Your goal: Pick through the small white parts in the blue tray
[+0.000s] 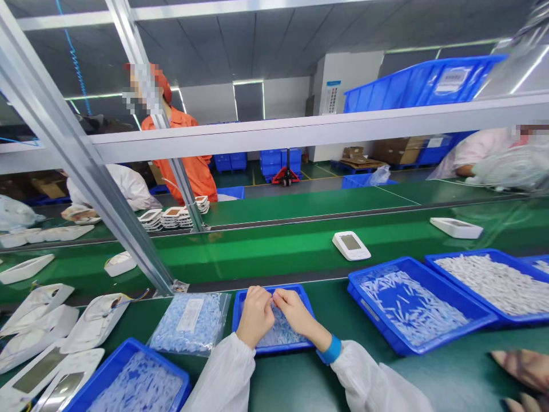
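Observation:
My left hand [258, 313] and my right hand [295, 312] meet fingertip to fingertip over a small blue tray [309, 303] of tiny pale pieces. Both are closed in a pinch; whatever sits between the fingers is too small to make out. A blue band [330, 349] circles my right wrist, and white sleeves cover both arms. To the left of the tray lies a clear plastic bag [171, 329] full of small pale-blue pieces, with a white label on it. Nearer me on the left, another blue tray [182, 380] holds similar pieces.
Blue trays of white pieces [398, 303] stand at right. Another person's hand [523, 369] reaches in at bottom right. White device housings [96, 320] crowd the left. A white device with a display [351, 246] rests on the green belt [266, 246]. A metal post [107, 189] rises at left.

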Demonstrator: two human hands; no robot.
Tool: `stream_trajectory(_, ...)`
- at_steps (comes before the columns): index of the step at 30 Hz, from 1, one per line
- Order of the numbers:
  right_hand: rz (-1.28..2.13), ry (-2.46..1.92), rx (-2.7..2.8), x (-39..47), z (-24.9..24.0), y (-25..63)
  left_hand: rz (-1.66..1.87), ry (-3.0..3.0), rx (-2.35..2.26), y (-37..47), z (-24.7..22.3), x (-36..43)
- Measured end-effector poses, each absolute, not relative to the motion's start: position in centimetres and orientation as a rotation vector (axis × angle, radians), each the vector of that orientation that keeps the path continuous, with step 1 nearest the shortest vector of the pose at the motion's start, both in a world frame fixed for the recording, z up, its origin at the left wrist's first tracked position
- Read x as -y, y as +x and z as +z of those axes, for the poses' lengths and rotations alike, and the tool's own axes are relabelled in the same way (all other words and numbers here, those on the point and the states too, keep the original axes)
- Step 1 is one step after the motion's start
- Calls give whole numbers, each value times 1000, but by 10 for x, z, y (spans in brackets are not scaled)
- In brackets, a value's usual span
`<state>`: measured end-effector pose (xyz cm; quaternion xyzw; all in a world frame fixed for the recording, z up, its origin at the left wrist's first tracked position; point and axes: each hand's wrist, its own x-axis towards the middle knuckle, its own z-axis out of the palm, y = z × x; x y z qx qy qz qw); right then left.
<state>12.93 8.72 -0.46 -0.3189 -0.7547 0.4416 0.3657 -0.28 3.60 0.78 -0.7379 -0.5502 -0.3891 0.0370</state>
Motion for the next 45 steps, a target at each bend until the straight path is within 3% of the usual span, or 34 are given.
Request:
stream_trajectory(7, 1250, -816, 1895, -93, -9, 127, -1066, -2379, 1723, -4, 7, -40)
stream_trajectory(14, 584, -1020, 1931, -73, 26, 155, -912, -2371, 1781, -16, -4, -49)
stream_trajectory(21, -11, -1483, 1639, -50, 41, 270, -789, -2364, 1784, -22, -8, -47)
stream_trajectory(29, -77, -2178, 1629, -49, 28, 351, -611, -2371, 1875, -20, 3, -41)
stream_trajectory(34, -47, -1760, 1925, -42, 30, 307, -588, -2342, 1948, -14, 21, -19)
stream_trajectory(39, 289, -1163, 2404, -44, 36, 225, -748, -2399, 2039, -14, 39, 38)
stream_trajectory(45, 285, -1170, 2875, -63, 35, 167, -668, -2356, 2217, -41, 50, 74)
